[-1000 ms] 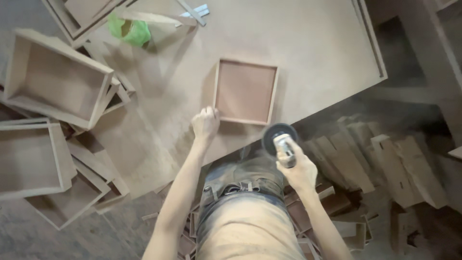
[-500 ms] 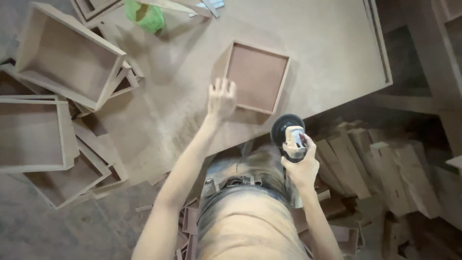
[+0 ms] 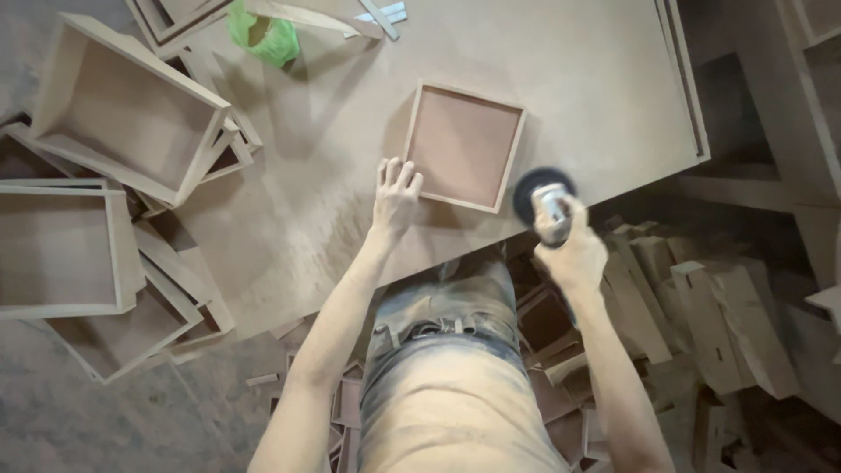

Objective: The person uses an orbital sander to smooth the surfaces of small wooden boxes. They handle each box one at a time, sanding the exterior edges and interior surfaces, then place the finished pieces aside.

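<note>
Dusty workbench [image 3: 307, 175]: left hand [image 3: 394, 197] flat, fingers spread (beside tray [image 3: 462, 147]); right hand [image 3: 569, 250] seemingly gripping grinder [image 3: 547, 200].

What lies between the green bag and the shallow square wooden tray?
In the head view, only bare dusty board of the brown worktable separates the green bag from the shallow square wooden tray.

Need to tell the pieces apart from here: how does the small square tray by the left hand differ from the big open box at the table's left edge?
The small square tray is shallow and lies flat on the table; the big open box is deeper, larger and oblong, tilted on a stack of other boxes. The left hand touches the tray's corner; nothing touches the box. The right hand holds a disc sander near the tray. Both are the same dusty brown board.
</note>
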